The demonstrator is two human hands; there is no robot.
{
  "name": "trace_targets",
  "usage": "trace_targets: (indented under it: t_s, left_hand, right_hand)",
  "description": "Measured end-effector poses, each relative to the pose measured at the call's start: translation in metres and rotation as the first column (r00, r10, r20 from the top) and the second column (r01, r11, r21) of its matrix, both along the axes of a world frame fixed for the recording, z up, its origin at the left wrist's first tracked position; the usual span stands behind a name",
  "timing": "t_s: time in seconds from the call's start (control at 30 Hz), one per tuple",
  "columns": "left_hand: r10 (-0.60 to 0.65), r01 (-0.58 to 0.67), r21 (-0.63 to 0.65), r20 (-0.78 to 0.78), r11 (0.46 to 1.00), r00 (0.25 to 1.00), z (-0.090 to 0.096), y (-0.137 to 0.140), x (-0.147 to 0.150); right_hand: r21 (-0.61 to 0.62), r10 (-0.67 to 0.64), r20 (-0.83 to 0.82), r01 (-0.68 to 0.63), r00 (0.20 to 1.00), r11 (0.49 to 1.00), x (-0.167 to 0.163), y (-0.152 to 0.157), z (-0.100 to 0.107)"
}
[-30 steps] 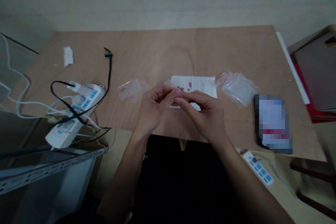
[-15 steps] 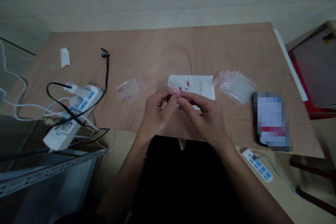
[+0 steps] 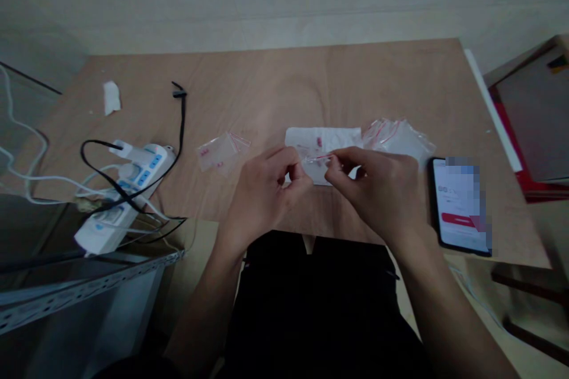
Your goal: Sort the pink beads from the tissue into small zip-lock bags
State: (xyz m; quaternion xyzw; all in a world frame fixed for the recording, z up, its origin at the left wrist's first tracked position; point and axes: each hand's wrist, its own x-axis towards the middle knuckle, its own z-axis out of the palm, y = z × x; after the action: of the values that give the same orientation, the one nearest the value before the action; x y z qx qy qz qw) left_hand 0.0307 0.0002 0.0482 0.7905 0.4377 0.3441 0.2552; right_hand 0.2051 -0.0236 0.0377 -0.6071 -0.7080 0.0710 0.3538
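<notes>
Between my two hands is a small clear zip bag with a red strip (image 3: 316, 159), stretched out sideways. My left hand (image 3: 269, 189) pinches one side of it. The fingers of my right hand (image 3: 377, 183) are closed on the other end of the strip. Under the bag lies a white sheet of tissue or paper (image 3: 347, 137) with a small dark red piece (image 3: 319, 141) on it; my hands and the bag cover part of the sheet. Left of my hands lie clear zip bags (image 3: 217, 153) with small red pieces in them. Beyond my right hand is a pile of clear zip bags (image 3: 395, 136).
A phone (image 3: 460, 204) lies by the right front edge of the wooden table (image 3: 249, 95). On the left, a white power strip (image 3: 149, 174) carries plugs and tangled cables, with a black cable (image 3: 182, 124) across the tabletop. A white scrap (image 3: 111, 98) lies at the far left.
My hands have moved apart, the right one shifting rightward. The bag, earlier bunched at the fingertips with its red strip tilted, is now drawn out nearly level between them.
</notes>
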Motion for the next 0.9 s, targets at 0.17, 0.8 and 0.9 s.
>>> trace_targets:
  t_s: [0.17,0.8,0.9]
  left_hand:
    - [-0.002,0.027,-0.17,0.143,0.985,0.99,0.006,-0.001,0.006]
    - [0.58,0.114,-0.743,0.599,0.659,0.552,-0.024,0.012,0.025]
    - [0.708,0.385,-0.824,0.559,0.416,0.431,-0.03,0.016,0.037]
  right_hand:
    - [-0.011,0.32,-0.364,-0.347,0.875,0.938,0.004,0.002,-0.007]
    - [0.003,0.383,-0.403,-0.418,0.831,0.909,0.012,0.023,-0.006]
    - [-0.173,0.563,0.051,-0.548,0.825,0.818,0.018,0.047,0.019]
